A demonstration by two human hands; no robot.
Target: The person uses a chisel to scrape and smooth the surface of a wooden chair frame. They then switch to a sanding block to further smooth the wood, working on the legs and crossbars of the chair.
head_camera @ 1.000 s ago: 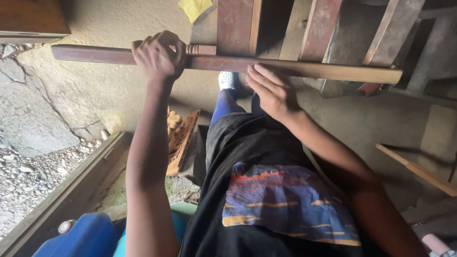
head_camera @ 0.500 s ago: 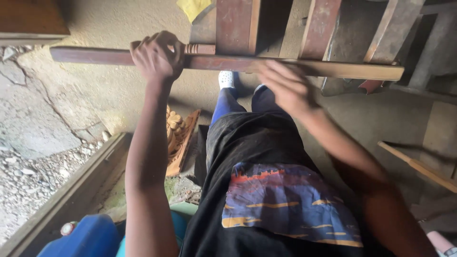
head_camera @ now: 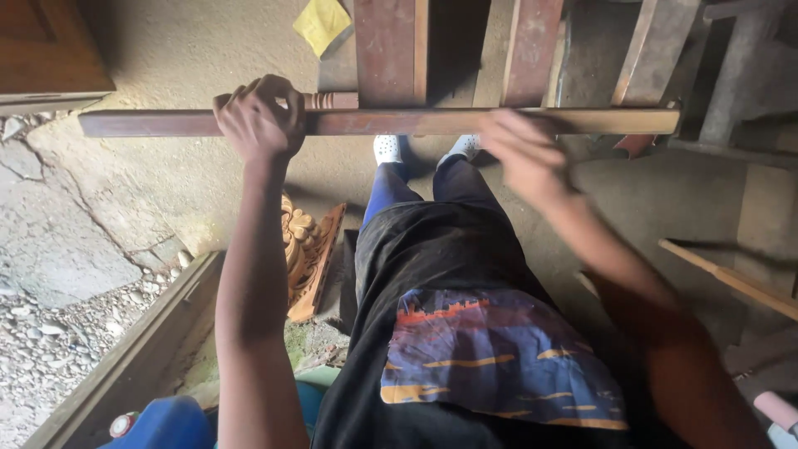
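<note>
While left hand [head_camera: 259, 116] grips long wood strip [head_camera: 378, 122] held level across far side, right hand [head_camera: 525, 154] lies on it, blurred, can't tell if clenched. Looks like sanding or wiping step; next move likely needs steady left grip. Carved panel [head_camera: 306, 249] near left.

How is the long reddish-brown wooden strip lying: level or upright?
Level. The long reddish-brown wooden strip runs sideways across the view; the left hand grips it, and the blurred right hand rests on it.
</note>
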